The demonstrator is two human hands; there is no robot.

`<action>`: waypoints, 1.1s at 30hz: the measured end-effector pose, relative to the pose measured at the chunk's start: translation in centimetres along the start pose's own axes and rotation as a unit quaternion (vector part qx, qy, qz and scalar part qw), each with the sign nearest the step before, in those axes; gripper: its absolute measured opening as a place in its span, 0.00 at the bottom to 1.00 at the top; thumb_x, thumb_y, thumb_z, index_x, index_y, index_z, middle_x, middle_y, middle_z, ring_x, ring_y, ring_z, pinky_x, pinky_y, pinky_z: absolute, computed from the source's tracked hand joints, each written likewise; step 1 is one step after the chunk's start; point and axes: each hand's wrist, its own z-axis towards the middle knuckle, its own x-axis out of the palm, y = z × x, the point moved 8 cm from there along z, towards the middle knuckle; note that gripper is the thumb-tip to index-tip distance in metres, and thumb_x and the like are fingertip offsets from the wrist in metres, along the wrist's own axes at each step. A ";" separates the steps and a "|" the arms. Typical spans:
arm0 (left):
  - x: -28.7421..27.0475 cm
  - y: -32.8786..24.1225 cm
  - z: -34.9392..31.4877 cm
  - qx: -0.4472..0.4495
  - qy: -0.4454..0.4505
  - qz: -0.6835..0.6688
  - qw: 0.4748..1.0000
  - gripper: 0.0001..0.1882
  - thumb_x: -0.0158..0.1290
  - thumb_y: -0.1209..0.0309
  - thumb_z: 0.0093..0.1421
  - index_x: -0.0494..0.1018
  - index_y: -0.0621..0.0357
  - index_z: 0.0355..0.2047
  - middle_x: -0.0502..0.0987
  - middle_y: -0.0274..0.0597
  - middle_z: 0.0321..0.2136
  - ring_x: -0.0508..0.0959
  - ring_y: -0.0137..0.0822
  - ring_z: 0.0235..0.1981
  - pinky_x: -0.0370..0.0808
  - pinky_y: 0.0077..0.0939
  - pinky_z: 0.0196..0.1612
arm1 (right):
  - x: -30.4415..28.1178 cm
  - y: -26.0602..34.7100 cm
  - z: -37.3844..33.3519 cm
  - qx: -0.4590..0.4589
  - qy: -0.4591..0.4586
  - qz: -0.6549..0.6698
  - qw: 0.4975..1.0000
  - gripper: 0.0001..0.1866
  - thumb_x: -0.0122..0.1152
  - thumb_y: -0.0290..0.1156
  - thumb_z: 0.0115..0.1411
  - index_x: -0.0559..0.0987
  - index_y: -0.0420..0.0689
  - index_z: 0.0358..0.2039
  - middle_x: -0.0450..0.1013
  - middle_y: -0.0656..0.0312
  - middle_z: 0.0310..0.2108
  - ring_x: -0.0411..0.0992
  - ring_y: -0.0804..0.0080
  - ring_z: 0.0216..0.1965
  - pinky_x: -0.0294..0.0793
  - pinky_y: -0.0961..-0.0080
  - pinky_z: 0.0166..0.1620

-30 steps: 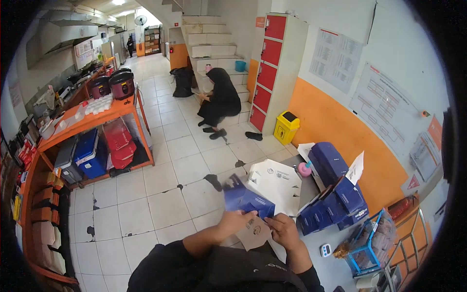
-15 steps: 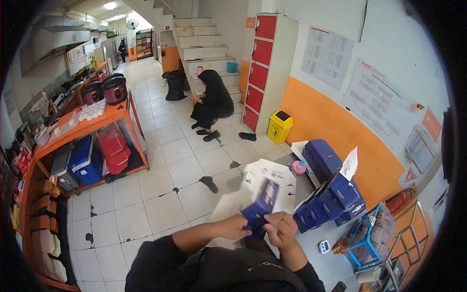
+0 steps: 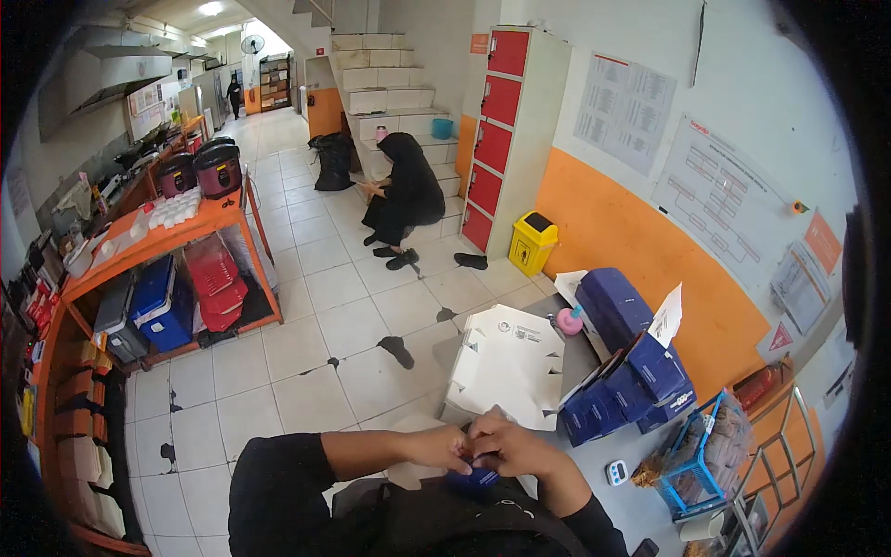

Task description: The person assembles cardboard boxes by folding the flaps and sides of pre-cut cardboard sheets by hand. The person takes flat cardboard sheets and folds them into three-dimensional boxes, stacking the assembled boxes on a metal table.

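Note:
Close to my body, a dark blue cardboard box (image 3: 475,479) is mostly hidden behind my hands. My left hand (image 3: 440,448) is closed on its left side, fingers bent. My right hand (image 3: 509,444) grips it from the right, with the fingers of both hands almost meeting at its top. Just beyond them lies a stack of flat white cardboard blanks (image 3: 506,357) with cut edges. To the right of the stack, several folded blue boxes (image 3: 620,401) stand packed together on the grey table (image 3: 580,473).
A blue plastic basket (image 3: 696,464) of bagged goods and a small white timer (image 3: 617,472) sit at the right. A pink bottle (image 3: 569,321) stands behind the stack. Further off are a yellow bin (image 3: 534,243), a seated person in black (image 3: 408,190) and an orange shelf table (image 3: 186,223).
The blue box has come down toward my body and turned, so less of it shows. My right hand has moved left over it, close to my left hand.

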 end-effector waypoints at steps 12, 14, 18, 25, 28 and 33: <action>-2.4 -9.6 -1.5 0.260 -0.269 0.535 0.757 0.07 0.54 0.74 0.45 0.73 0.53 0.28 0.71 0.39 0.36 0.70 0.43 0.43 0.67 0.50 0.45 | -4.6 0.4 -0.8 0.141 0.012 -0.332 0.933 0.10 0.62 0.37 0.45 0.76 0.46 0.25 0.73 0.56 0.24 0.72 0.56 0.29 0.70 0.65 0.36; -1.1 -10.9 -5.5 0.415 -0.397 0.547 0.609 0.10 0.53 0.74 0.44 0.71 0.52 0.29 0.68 0.41 0.35 0.68 0.46 0.42 0.65 0.54 0.47 | -9.8 3.4 -2.2 0.081 -0.140 -0.372 0.914 0.07 0.63 0.33 0.42 0.76 0.47 0.24 0.71 0.59 0.22 0.70 0.58 0.27 0.68 0.66 0.34; 1.4 -9.1 -7.8 0.570 -0.496 0.462 0.465 0.11 0.51 0.76 0.46 0.68 0.53 0.32 0.66 0.46 0.37 0.66 0.47 0.43 0.65 0.49 0.47 | -20.0 12.6 -8.6 -0.009 -0.424 -0.502 0.754 0.09 0.66 0.29 0.42 0.74 0.47 0.23 0.64 0.60 0.19 0.64 0.58 0.24 0.62 0.65 0.31; -2.6 -1.3 -3.0 0.263 -0.514 0.266 0.771 0.12 0.52 0.77 0.49 0.70 0.62 0.36 0.64 0.57 0.47 0.67 0.49 0.46 0.66 0.40 0.46 | -32.3 5.7 -24.5 0.369 -0.541 -0.415 0.631 0.14 0.57 0.38 0.56 0.75 0.38 0.29 0.72 0.49 0.29 0.68 0.49 0.36 0.65 0.59 0.39; -2.7 -0.8 -2.2 0.249 -0.497 0.245 0.794 0.13 0.52 0.78 0.48 0.71 0.63 0.37 0.65 0.57 0.46 0.68 0.49 0.44 0.67 0.38 0.45 | -29.7 -7.8 -31.6 0.531 -0.293 -0.314 0.730 0.26 0.46 0.49 0.62 0.76 0.35 0.34 0.74 0.44 0.37 0.67 0.44 0.48 0.63 0.59 0.50; -3.4 0.2 0.4 0.253 -0.452 0.312 0.796 0.13 0.54 0.77 0.48 0.72 0.63 0.36 0.69 0.55 0.43 0.70 0.50 0.42 0.68 0.41 0.44 | -26.9 -13.1 -32.0 0.528 -0.345 -0.149 0.762 0.36 0.32 0.57 0.65 0.78 0.35 0.37 0.76 0.50 0.33 0.71 0.59 0.42 0.64 0.67 0.51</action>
